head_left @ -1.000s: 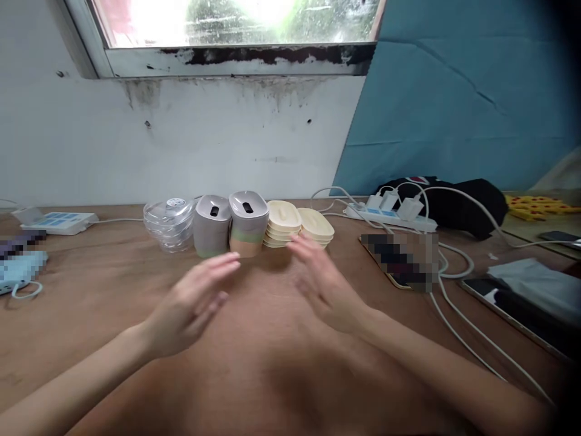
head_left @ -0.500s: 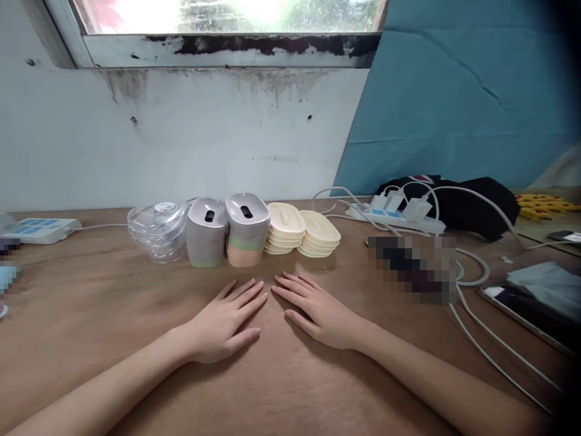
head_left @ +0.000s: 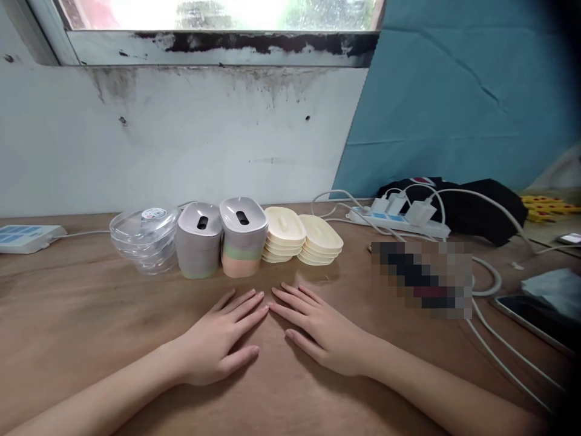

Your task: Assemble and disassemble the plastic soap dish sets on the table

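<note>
My left hand [head_left: 222,342] lies flat on the brown table [head_left: 113,345], fingers spread and holding nothing. Opposite it, my right hand [head_left: 320,330] rests palm down too, with its fingertips close to those of the left. Beyond the hands stand two nested stacks of tub-like plastic containers, a greyish one [head_left: 198,251] and one with grey, green and peach bands [head_left: 245,242], each topped with a slotted grey piece. To their left is a stack of clear plastic bowls or covers [head_left: 144,242]. Two stacks of cream lids, a left one [head_left: 284,230] and a right one [head_left: 320,237], sit on the right.
A white power strip [head_left: 399,223] with plugs and looping cables lies at the back right, before a black cloth item [head_left: 481,206]. Nearer are a pixelated object [head_left: 417,275] and a phone [head_left: 540,321]. Another power strip [head_left: 31,237] is at far left.
The view has shifted slightly, so the containers look a little larger and the hands sit lower in it. Both hands stay flat on the table.
</note>
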Demonstrator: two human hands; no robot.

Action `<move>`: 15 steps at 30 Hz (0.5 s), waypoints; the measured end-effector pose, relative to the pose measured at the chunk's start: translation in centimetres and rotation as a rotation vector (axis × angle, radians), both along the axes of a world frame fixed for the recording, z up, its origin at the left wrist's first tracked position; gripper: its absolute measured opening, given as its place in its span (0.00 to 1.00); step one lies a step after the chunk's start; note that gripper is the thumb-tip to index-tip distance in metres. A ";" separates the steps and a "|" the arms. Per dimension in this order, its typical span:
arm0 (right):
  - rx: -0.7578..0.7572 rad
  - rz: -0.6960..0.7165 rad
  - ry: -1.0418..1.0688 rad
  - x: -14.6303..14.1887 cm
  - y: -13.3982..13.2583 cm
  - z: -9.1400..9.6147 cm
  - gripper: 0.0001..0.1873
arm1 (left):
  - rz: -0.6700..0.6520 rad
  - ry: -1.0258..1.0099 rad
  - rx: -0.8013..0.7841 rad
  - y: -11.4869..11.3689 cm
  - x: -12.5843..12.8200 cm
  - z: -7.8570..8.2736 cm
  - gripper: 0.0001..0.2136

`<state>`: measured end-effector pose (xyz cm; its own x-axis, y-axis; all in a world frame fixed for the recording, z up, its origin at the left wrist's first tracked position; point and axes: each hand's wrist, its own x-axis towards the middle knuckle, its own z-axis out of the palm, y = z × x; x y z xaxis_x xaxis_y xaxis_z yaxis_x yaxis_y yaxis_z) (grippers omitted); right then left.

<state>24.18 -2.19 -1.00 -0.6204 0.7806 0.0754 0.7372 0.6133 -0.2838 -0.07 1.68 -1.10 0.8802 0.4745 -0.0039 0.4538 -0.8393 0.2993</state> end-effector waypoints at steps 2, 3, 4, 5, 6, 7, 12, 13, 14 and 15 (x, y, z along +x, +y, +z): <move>-0.001 0.003 -0.015 0.2 0.0 -0.1 0.25 | 0.009 0.003 -0.003 0.0 0.0 0.0 0.28; 0.000 0.004 -0.023 0.3 -0.1 -0.2 0.25 | 0.012 0.009 -0.004 -0.1 0.0 0.1 0.28; 0.001 0.004 -0.030 0.4 -0.1 -0.3 0.25 | 0.014 0.017 -0.005 -0.1 0.0 0.1 0.28; 0.003 0.004 -0.034 0.4 -0.1 -0.4 0.25 | 0.016 0.023 -0.006 -0.1 0.0 0.1 0.28; 0.005 0.005 -0.037 0.5 -0.1 -0.4 0.25 | 0.018 0.028 -0.005 -0.1 0.0 0.2 0.28; 0.007 0.006 -0.038 0.5 -0.1 -0.5 0.25 | 0.019 0.029 -0.006 -0.1 0.0 0.2 0.28; 0.016 0.009 -0.040 0.5 0.0 -0.7 0.25 | 0.017 0.026 -0.006 -0.1 0.1 0.3 0.28; 0.020 0.008 -0.035 0.5 0.0 -0.6 0.25 | 0.016 0.028 -0.007 -0.1 0.1 0.3 0.28; 0.026 0.009 -0.026 0.5 0.0 -0.6 0.24 | 0.017 0.030 -0.008 -0.1 0.1 0.3 0.28; 0.033 0.009 -0.015 0.5 0.1 -0.5 0.24 | 0.017 0.032 -0.010 -0.1 0.1 0.2 0.27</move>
